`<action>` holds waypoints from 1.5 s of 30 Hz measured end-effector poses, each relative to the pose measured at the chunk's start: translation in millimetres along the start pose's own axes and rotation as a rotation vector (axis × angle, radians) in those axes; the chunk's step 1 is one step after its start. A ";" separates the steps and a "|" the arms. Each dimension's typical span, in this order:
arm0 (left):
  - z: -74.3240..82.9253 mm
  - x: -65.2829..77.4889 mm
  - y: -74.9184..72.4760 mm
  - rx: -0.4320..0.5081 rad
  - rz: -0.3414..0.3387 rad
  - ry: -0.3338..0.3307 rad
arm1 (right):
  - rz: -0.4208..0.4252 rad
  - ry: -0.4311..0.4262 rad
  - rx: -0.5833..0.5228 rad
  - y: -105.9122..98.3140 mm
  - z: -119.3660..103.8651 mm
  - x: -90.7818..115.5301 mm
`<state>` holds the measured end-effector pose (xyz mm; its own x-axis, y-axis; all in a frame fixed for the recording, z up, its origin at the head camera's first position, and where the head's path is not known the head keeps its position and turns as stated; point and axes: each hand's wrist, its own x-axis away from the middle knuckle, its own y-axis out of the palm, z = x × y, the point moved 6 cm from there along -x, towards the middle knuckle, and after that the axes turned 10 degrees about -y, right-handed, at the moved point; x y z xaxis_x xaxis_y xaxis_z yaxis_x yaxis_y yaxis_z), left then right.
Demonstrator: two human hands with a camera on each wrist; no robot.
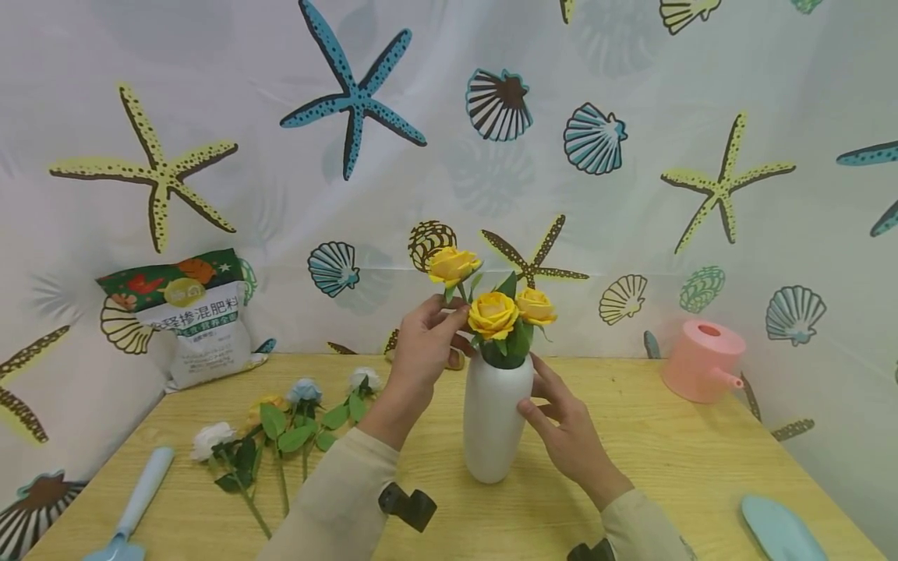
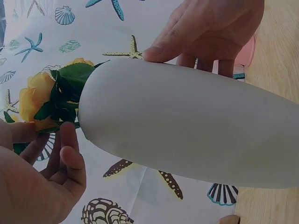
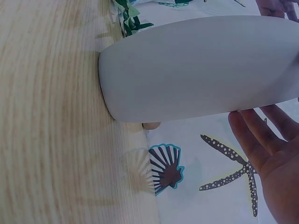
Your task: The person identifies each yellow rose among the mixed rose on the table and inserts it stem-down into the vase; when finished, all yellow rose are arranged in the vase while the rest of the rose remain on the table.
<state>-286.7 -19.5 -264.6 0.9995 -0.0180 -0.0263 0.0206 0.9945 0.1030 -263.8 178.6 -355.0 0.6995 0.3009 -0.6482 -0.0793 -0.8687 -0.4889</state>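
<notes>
A white vase [image 1: 494, 421] stands on the wooden table with two yellow roses [image 1: 493, 314] and green leaves at its mouth. Just left of them is another yellow rose [image 1: 452, 266], its stem pinched in my left hand [image 1: 424, 351] beside the vase's rim. The lower end of that stem is hidden. Against the vase's upper right side, my right hand [image 1: 571, 436] holds it, thumb in front and fingers behind. In the right wrist view, the fingertips [image 3: 238, 122] touch the vase wall.
Several loose flowers, among them a white rose [image 1: 213, 441] and a blue rose [image 1: 304, 390], lie left. A fertilizer bag [image 1: 206, 335] leans at the back left. A pale blue shovel [image 1: 143, 491], pink watering can [image 1: 701, 362] and light blue oval object [image 1: 782, 530] also rest there.
</notes>
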 end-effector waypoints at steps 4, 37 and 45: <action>-4.8 -1.2 1.2 -0.001 -0.038 -0.038 | 0.000 -0.004 0.001 -0.2 0.3 0.5; -36.1 7.8 -36.9 -0.070 0.016 -0.029 | 0.007 -0.013 0.027 -0.6 0.4 1.1; -48.2 22.3 -86.4 -0.056 0.101 -0.065 | 0.004 -0.006 0.009 0.2 -0.8 0.3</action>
<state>-267.4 -100.8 -322.0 0.9959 0.0776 0.0461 -0.0797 0.9957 0.0465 -263.1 178.2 -354.8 0.6948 0.3000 -0.6536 -0.0883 -0.8664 -0.4916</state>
